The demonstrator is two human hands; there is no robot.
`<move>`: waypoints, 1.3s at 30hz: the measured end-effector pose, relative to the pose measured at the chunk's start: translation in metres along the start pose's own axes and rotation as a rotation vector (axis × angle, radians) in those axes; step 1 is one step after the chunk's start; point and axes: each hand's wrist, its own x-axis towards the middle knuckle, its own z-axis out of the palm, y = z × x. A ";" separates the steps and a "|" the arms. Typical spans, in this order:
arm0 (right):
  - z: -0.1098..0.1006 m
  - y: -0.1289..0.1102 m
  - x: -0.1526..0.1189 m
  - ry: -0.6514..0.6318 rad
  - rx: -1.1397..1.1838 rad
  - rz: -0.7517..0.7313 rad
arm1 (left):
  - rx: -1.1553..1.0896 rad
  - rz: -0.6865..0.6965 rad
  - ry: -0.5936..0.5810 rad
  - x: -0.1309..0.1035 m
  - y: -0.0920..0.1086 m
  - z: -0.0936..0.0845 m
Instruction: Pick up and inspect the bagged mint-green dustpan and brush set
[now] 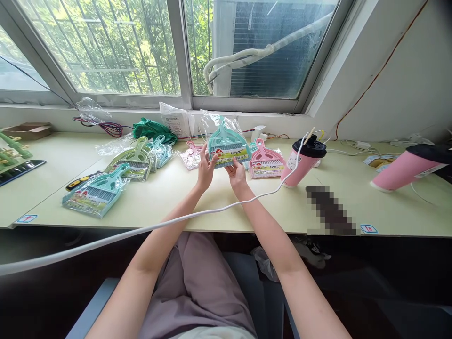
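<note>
Both my hands hold up a teal mini dustpan-and-brush set (226, 141) in a clear plastic bag above the pale desk (169, 202). My left hand (205, 170) grips its lower left edge, and my right hand (236, 173) grips its lower right edge by the printed label. A pink set (265, 162) lies just right of it. A smaller pink packet (190, 155) lies to its left. Green and teal bagged sets (136, 162) are piled further left, and another teal set (97, 190) lies near the front edge.
A pink cup with a black lid (304, 160) stands to the right, and a second pink cup (409, 167) lies tipped at far right. A white cable (148, 229) crosses in front of my arms. Empty bags (176, 120) and coloured wires (106, 126) sit by the window sill.
</note>
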 end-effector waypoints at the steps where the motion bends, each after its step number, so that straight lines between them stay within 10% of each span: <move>1: 0.000 0.000 0.000 -0.007 -0.002 -0.027 | -0.002 -0.009 0.018 0.000 -0.001 0.000; 10: -0.003 -0.003 0.005 0.076 0.042 -0.124 | 0.063 -0.159 -0.037 0.001 -0.003 -0.003; 19: -0.001 -0.005 0.003 0.083 0.031 -0.138 | 0.543 -0.018 -0.071 -0.011 0.004 -0.003; 39: -0.005 -0.006 0.006 0.054 0.055 -0.152 | 0.742 0.018 -0.054 -0.004 0.011 -0.011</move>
